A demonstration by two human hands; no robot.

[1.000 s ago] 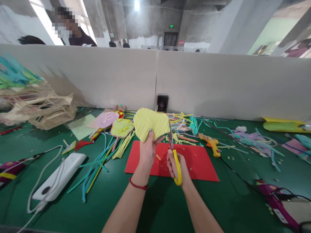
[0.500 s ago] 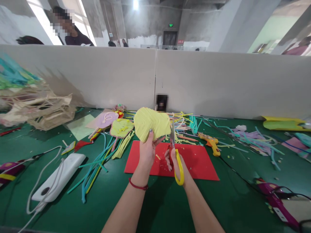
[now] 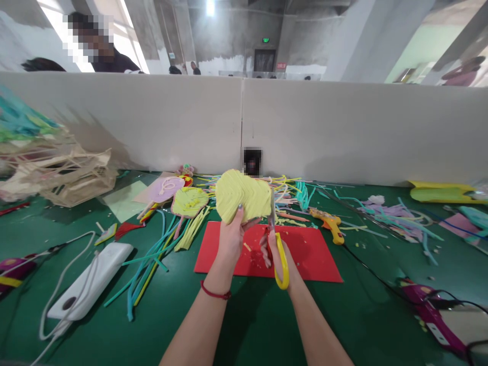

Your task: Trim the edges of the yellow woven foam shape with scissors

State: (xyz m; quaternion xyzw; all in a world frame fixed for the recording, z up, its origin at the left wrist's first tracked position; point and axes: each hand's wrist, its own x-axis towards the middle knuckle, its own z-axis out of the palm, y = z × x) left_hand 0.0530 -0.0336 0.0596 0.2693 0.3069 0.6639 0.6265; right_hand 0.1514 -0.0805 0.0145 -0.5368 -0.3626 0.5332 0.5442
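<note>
Past the pale partition (image 3: 343, 129), a green lit sign (image 3: 266, 39) and a red one (image 3: 281, 65) are too small for me to read. Over a red sheet (image 3: 318, 254) on the green table (image 3: 152, 335), the left hand (image 3: 231, 241) pinches a yellow ribbed piece (image 3: 244, 195), thumb in front; the right hand (image 3: 290, 262) curls around yellow-handled scissors (image 3: 282, 264), blades at the piece's right edge.
</note>
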